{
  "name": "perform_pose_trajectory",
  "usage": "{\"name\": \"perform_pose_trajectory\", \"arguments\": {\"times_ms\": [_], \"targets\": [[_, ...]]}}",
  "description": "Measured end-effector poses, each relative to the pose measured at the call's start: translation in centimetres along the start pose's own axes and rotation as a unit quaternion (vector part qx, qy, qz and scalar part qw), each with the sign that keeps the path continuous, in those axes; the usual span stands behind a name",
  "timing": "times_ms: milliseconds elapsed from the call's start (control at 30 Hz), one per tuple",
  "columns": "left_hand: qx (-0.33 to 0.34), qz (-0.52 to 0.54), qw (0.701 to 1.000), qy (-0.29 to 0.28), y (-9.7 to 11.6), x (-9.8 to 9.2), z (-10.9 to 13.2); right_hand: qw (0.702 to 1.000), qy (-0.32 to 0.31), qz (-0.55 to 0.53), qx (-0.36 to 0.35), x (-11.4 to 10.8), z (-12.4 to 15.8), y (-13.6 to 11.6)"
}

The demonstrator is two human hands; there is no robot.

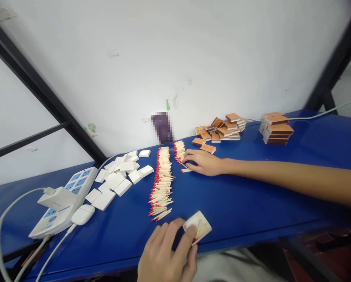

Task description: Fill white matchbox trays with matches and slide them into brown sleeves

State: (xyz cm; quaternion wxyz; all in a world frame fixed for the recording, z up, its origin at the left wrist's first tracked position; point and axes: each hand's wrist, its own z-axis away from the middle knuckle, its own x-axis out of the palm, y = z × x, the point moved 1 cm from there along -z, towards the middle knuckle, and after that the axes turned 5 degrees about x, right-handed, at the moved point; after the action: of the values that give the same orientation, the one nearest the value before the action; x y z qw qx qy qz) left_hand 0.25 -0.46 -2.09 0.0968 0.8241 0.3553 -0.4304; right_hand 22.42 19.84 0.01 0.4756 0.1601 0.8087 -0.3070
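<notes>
At six o'clock of the blue table (251, 203), by its near edge, the left hand (166, 254) grips a white tray (193, 224) between curled fingers and thumb; the tray is tilted open side up, with a few matches lying in it. At twelve o'clock from that hand, across the table, the right hand (203, 161) lies palm down with fingers stretched out and loosely spread, gripping nothing I can see. Its fingertips touch the small match pile (179, 150), and a couple of loose matches (186, 170) lie just under the thumb. At nine o'clock of that pile runs the long row of matches (162, 180), red heads mostly to the left. The work in hand looks like gathering matches for the tray. Doing it well would mean raking a small bunch together with the fingertips, keeping the heads all one way, and pinching them parallel so that none cross. The tray is best held level and steady so its matches do not slide out. A heap of empty white trays (119, 176) sits at nine o'clock of the row, and a power strip (65, 199) lies beyond it. Orange box sleeves (222, 129) and a neat stack of sleeves (276, 128) lie at one and two o'clock.
</notes>
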Motion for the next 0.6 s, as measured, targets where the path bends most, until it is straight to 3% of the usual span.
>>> {"name": "perform_pose_trajectory", "arguments": {"times_ms": [600], "targets": [[0.000, 0.010, 1.000, -0.007, -0.03, -0.04, 0.00, 1.000, 0.006, 0.003, -0.013, -0.18, 0.10, -0.37]]}}
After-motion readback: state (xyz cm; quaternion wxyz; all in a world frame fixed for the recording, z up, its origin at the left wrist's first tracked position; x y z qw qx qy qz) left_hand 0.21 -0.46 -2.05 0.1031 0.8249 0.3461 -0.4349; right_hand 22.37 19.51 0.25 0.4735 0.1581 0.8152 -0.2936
